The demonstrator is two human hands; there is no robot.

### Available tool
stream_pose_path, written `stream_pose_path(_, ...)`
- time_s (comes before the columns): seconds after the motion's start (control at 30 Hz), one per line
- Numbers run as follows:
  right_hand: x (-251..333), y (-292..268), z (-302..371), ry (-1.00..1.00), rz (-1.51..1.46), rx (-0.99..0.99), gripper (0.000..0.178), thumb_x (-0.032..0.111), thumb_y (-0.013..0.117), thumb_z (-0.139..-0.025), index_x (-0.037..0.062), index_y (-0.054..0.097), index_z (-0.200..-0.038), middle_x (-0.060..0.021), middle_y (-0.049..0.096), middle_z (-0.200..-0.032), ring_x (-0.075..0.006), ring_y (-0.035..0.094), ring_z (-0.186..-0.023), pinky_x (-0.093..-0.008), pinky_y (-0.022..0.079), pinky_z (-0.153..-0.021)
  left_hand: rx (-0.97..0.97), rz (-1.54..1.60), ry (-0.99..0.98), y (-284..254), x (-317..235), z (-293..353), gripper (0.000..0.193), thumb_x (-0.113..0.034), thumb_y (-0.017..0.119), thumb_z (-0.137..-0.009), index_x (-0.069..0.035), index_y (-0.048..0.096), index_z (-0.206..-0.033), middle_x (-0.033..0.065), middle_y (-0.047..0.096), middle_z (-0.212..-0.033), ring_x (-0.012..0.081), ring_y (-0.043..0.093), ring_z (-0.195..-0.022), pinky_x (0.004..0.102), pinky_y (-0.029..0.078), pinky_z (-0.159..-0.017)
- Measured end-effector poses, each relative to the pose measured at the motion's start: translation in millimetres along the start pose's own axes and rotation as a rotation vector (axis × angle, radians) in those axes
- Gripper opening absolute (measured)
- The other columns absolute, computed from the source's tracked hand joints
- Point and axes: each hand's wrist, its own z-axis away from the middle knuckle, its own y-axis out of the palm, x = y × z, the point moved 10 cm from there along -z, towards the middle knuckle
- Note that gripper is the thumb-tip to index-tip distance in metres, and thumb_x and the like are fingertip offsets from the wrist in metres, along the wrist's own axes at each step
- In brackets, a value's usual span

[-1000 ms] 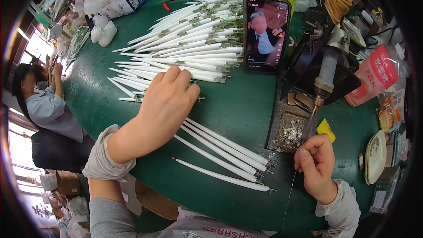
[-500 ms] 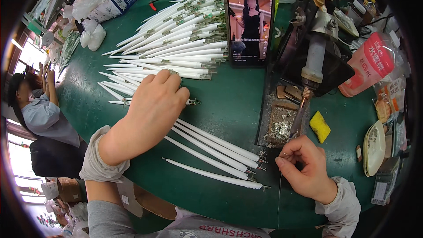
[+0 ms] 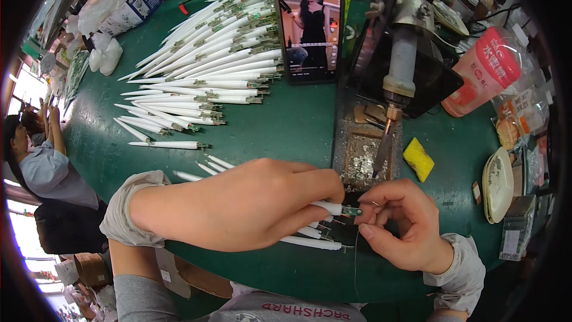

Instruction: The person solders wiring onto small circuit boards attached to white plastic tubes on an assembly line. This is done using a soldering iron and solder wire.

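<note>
Gripped between the thumb and fingers of the left hand (image 3: 256, 206), a white rod (image 3: 327, 207) is held above the green table (image 3: 286, 128), its small green circuit board (image 3: 351, 210) turned toward the right hand (image 3: 411, 226). Most of that rod is hidden by the left hand. By the right hand, with thumb and forefinger curled together, a thin wire (image 3: 356, 268) is pinched; one end is seen near the board, and a longer length is left hanging toward the table's edge. Whether the board is touched by the right fingertips cannot be told. Beneath the left hand, several more white rods (image 3: 310, 242) are laid side by side, partly covered. Beyond it, one single rod (image 3: 176, 145) is set near a large fanned pile of rods (image 3: 208, 53), whose circuit-board ends are pointed rightward. Above a small tray (image 3: 363, 134), a soldering iron (image 3: 400, 62) is mounted with its tip slanted downward, and a yellow sponge (image 3: 419, 159) is placed to the right. Behind, a phone (image 3: 310, 30) is propped upright near the iron.
</note>
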Motion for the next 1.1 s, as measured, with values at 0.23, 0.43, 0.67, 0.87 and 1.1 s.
stream_pose_path(0.23,4,-6,1,-0.059,0.095,0.033,0.019,-0.003,0.068,-0.076,-0.0016,0.061,-0.094,-0.0058,0.063,-0.079,-0.0062,0.059,-0.059,-0.0185,0.045,-0.049,0.132,0.309,-0.259,24,17,-19,0.018,-0.014,0.063,-0.089,0.000,0.060,-0.100,0.0040,0.062,-0.085,0.0085,0.056,-0.076,0.0244,0.046,-0.064)
stream_pose_path(0.43,0,-4,-3,-0.019,0.060,0.090,0.019,-0.002,0.068,-0.076,-0.0014,0.062,-0.094,-0.0060,0.063,-0.080,-0.0062,0.058,-0.057,-0.0191,0.044,-0.051,0.123,0.484,-0.351,33,31,-14,0.016,-0.012,0.063,-0.090,0.002,0.061,-0.098,-0.0012,0.060,-0.080,0.0026,0.052,-0.072,0.0187,0.042,-0.060)
stream_pose_path(0.67,-2,-7,-5,-0.001,0.048,0.122,0.018,-0.002,0.069,-0.077,-0.0023,0.063,-0.094,-0.0078,0.066,-0.082,-0.0063,0.058,-0.057,-0.0190,0.044,-0.052,0.137,0.593,-0.350,38,35,-14,0.016,-0.011,0.061,-0.092,0.002,0.060,-0.101,-0.0010,0.059,-0.081,0.0017,0.052,-0.071,0.0182,0.040,-0.059)
stream_pose_path(0.87,-10,-12,0,0.032,0.010,0.049,0.012,0.001,0.070,-0.079,-0.0012,0.064,-0.089,-0.0074,0.068,-0.080,-0.0064,0.058,-0.057,-0.0193,0.044,-0.052,0.108,0.659,-0.336,41,37,-15,0.015,-0.009,0.061,-0.091,0.003,0.059,-0.102,0.0004,0.061,-0.082,0.0021,0.052,-0.072,0.0183,0.041,-0.061)
stream_pose_path(1.1,-3,-11,-2,-0.038,0.067,0.062,0.013,0.000,0.071,-0.077,-0.0003,0.065,-0.089,-0.0074,0.068,-0.079,-0.0061,0.058,-0.055,-0.0192,0.043,-0.051,0.039,0.527,-0.293,33,31,-15,0.012,-0.005,0.064,-0.087,0.003,0.060,-0.096,-0.0008,0.062,-0.076,0.0004,0.053,-0.067,0.0161,0.040,-0.052)
